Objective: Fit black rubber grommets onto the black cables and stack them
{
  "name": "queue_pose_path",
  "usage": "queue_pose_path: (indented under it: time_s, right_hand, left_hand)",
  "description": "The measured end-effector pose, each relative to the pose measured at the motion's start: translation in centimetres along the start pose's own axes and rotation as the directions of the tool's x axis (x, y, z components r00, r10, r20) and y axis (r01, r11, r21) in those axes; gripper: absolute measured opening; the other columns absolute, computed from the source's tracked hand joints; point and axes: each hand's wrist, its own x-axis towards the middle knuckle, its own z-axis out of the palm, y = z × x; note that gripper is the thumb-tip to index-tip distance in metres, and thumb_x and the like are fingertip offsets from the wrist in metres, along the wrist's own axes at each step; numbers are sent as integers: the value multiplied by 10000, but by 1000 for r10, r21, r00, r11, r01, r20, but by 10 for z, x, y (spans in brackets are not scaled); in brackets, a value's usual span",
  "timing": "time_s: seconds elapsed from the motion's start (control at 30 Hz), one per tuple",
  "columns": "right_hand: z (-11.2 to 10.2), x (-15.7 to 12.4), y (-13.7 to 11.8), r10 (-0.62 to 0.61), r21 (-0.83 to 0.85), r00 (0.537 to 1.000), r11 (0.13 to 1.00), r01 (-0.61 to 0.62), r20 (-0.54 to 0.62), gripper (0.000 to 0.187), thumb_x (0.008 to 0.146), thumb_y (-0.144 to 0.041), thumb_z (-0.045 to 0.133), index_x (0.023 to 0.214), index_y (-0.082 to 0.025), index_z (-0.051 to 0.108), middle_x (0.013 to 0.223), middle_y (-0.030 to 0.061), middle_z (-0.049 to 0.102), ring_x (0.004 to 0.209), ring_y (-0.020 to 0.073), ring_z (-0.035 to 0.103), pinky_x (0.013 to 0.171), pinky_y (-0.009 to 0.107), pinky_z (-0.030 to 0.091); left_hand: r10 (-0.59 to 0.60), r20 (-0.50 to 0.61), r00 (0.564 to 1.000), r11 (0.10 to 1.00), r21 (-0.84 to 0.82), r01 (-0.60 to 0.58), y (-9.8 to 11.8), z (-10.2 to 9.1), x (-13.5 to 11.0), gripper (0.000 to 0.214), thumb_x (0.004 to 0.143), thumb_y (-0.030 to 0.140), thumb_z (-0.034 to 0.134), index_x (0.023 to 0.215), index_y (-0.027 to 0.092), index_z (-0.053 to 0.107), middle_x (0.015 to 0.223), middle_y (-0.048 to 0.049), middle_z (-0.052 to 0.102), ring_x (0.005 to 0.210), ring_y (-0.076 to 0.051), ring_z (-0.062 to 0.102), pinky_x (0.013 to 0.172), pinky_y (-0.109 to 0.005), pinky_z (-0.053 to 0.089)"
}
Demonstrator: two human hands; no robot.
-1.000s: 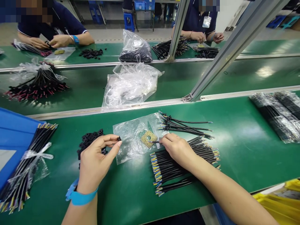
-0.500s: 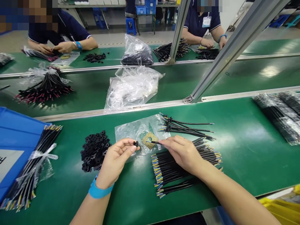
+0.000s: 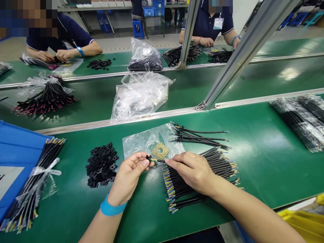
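My left hand [image 3: 134, 170] pinches a small black rubber grommet [image 3: 149, 158] between thumb and fingertips. From the other side my right hand [image 3: 193, 170] is closed on a short black cable [image 3: 161, 161]. The cable's stripped end with a yellow wire meets the grommet; whether it has entered the hole I cannot tell. Just behind the hands lies a yellowish square pad [image 3: 160, 151] with a round hole, on a clear plastic bag [image 3: 131, 143]. Under my right hand rests a row of black cables [image 3: 182, 180] with coloured wire ends. Left of my left hand is a grommet pile [image 3: 101, 165].
Several cables with grommets [image 3: 199, 136] lie behind the row. A blue bin [image 3: 17, 145] and a tied cable bundle [image 3: 37, 182] stand at left. Wrapped cable packs [image 3: 298, 121] lie at far right. A metal post [image 3: 243, 57] rises beyond the table; two co-workers sit opposite.
The cable in my right hand has moved left, and its wire end now meets the grommet in my left hand. The view has shifted slightly.
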Motion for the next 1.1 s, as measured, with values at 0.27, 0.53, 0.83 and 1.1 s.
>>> queue_pose_path:
  time_s: [0.27, 0.53, 0.83, 1.1]
  right_hand:
    - [0, 1, -1, -4, 27, 999, 1000, 5, -41, 247, 993, -80, 547, 1182, -131, 697, 988, 73, 743, 821, 137, 640, 735, 260, 555]
    - [2, 0, -5, -12, 105, 994, 994, 24, -109, 177, 960, -67, 621, 1118, -103, 691, 923, 70, 731, 794, 141, 631, 725, 265, 553]
    - [0, 5, -11, 186, 327, 982, 927, -183, 21, 130, 1015, -210, 591, 987, -135, 694, 816, 30, 704, 709, 115, 622, 682, 236, 530]
    - [0, 4, -15, 260, 449, 960, 849, -280, 106, 151, 1011, -236, 600, 965, -140, 706, 752, 18, 678, 648, 99, 602, 625, 212, 484]
  left_hand:
    - [77, 111, 991, 924, 367, -113, -4, -9, -3, 344, 769, 413, 844, 987, 168, 742, 830, -61, 785, 797, -183, 758, 743, -246, 596]
    - [119, 128, 985, 931, 331, -155, -10, 1, -6, 241, 752, 347, 831, 911, 182, 757, 716, -32, 773, 701, -183, 766, 649, -225, 612]
    - [526, 274, 805, 641, 494, -587, -9, 1, -12, 115, 770, 235, 855, 867, 272, 804, 831, 15, 799, 746, -144, 758, 696, -199, 613]
    - [581, 335, 742, 542, 521, -659, -7, 4, -14, 152, 781, 196, 852, 896, 272, 789, 839, 31, 802, 763, -134, 767, 712, -182, 612]
